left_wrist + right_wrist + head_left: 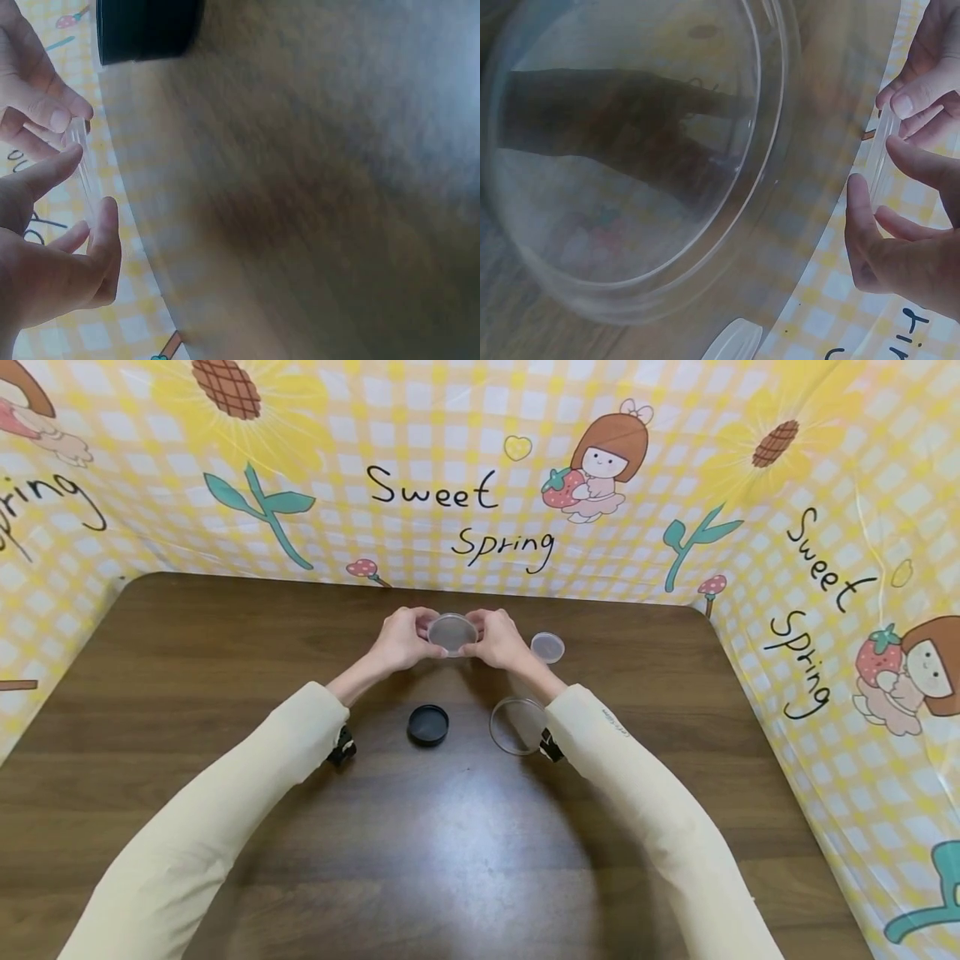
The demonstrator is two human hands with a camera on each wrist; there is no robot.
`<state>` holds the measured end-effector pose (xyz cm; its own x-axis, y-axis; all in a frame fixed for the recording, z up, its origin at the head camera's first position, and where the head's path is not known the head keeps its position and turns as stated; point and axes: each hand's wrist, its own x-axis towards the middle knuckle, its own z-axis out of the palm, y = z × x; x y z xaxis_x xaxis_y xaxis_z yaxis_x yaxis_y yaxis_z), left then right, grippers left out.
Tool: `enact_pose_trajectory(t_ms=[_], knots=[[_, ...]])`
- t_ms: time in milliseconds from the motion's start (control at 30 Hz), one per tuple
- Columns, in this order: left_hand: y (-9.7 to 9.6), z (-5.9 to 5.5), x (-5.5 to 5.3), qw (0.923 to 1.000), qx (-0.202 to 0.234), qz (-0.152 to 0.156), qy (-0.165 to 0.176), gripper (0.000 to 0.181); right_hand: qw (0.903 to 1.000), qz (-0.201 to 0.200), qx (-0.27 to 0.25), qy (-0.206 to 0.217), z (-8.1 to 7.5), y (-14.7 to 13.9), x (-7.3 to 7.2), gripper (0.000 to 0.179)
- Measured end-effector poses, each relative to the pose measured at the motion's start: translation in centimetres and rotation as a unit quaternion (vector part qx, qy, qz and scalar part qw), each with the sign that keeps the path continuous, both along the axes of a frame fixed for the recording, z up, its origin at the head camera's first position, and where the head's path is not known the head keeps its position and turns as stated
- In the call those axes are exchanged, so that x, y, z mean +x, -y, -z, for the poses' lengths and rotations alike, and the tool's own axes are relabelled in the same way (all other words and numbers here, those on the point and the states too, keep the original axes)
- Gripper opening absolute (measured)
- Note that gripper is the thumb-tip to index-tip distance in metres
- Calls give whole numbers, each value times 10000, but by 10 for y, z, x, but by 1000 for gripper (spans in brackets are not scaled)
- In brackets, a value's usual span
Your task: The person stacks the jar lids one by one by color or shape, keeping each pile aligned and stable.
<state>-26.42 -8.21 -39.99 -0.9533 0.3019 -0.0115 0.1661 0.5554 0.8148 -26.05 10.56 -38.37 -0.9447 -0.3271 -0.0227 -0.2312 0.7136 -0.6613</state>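
Both hands hold a clear, shallow petri dish [452, 635] between them, near the far side of the table. On its left edge the left hand [407, 637] pinches it with thumb and fingers. From the right edge the right hand [495, 640] grips it the same way. The wrist views show this dish [84, 169] edge-on between the fingertips. Closer to the body lies a round black dish [428, 727], left of a larger clear dish [517, 727] that the right sleeve partly overlaps. A small clear dish [547, 647] lies just right of the right hand.
The brown wooden table [360, 877] has a yellow checked cloth [420, 452] hanging upright behind it and along its sides. Wrist cameras show below both cuffs. Light glares on the middle of the tabletop.
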Motion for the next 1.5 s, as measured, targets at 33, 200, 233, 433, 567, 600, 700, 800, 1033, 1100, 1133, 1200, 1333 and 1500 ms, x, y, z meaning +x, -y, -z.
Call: enact_pose_trajectory(t_ms=[33,200,233,433,567,600,700,800,1033,1100,1133,1200,1333,1500], knots=[[-1,0,2,10000,31,-10,-3,59,10000,1,-27,-7,0,-1,2,57],[-6,4,11,9999,103,77,-29,60,10000,49,-11,72,2,-7,14,56],[-7,5,13,9999,110,102,-56,60,9999,65,3,93,2,-8,17,56],[-15,2,24,9995,114,42,-293,63,9994,282,-180,112,1,-13,29,59],[-21,-4,31,9992,-44,14,-389,63,9988,319,-369,71,-2,-20,35,60],[-22,-5,33,9993,-54,7,-382,63,9987,301,-408,63,-2,-22,36,60],[-25,-7,39,9995,-4,-1,-318,61,9981,220,-573,39,-3,-26,41,60],[-29,-8,44,9997,-2,50,-257,61,9978,168,-646,54,-4,-31,47,61],[-41,-11,54,9995,-185,223,-99,61,9972,144,-700,236,-2,-45,59,60],[-45,-10,57,9995,-217,220,-97,61,9973,122,-660,289,-3,-49,62,59],[-48,-10,59,9995,-209,243,-75,61,9974,112,-643,304,-2,-51,64,59],[-52,-8,62,9993,-266,262,-80,62,9976,90,-603,322,-2,-54,68,58],[-61,-6,68,9985,-464,262,-146,63,9977,85,-580,340,0,-59,75,58],[-68,-4,79,9969,-701,238,-253,62,9978,11,-596,302,2,-66,84,58]])
